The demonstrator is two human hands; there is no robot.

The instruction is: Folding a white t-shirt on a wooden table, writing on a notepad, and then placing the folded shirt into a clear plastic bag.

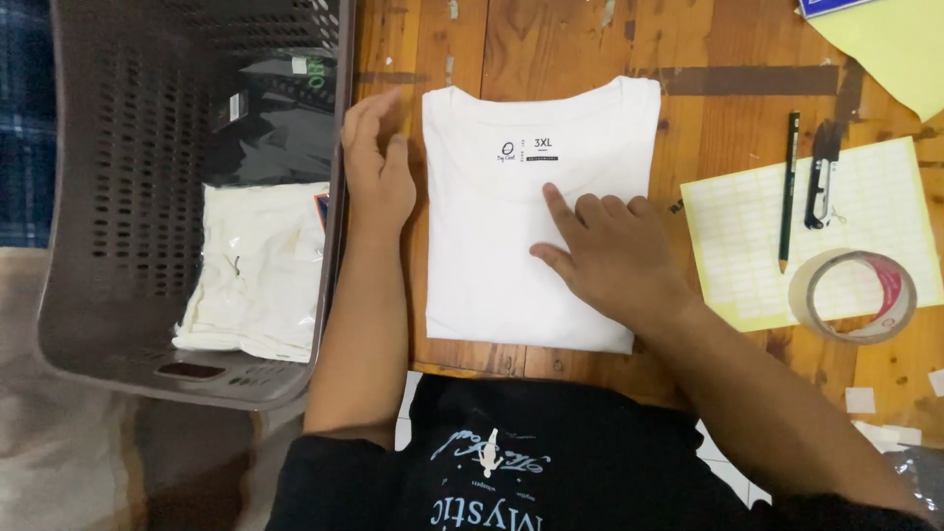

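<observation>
Right in the middle of the wooden desk lies the folded white cotton T-shirt, neck end at the far side, a neat rectangle with its near edge close to the person's black printed shirt. The right hand lies flat on the T-shirt's right half, fingers spread loosely and pointing far-left, pressing the cloth and holding nothing. The left hand sits just off the T-shirt's left edge, palm down on the desk, fingers together and relaxed, empty, squeezed between the fabric and the wall of the grey perforated plastic laundry basket.

That basket takes up the whole left side, its rim touching the left forearm. Inside it, a white garment in a clear plastic bag lies nearer, with a black bagged garment at the far end.

Over on the right, well apart from the T-shirt, a pale yellow sheet of small white stickers lies on the desk. On it rest a dark green pencil, black thread snips just beside the pencil, and a roll of clear packing tape at the near right corner. A yellow paper sheet pokes in at the far right.
</observation>
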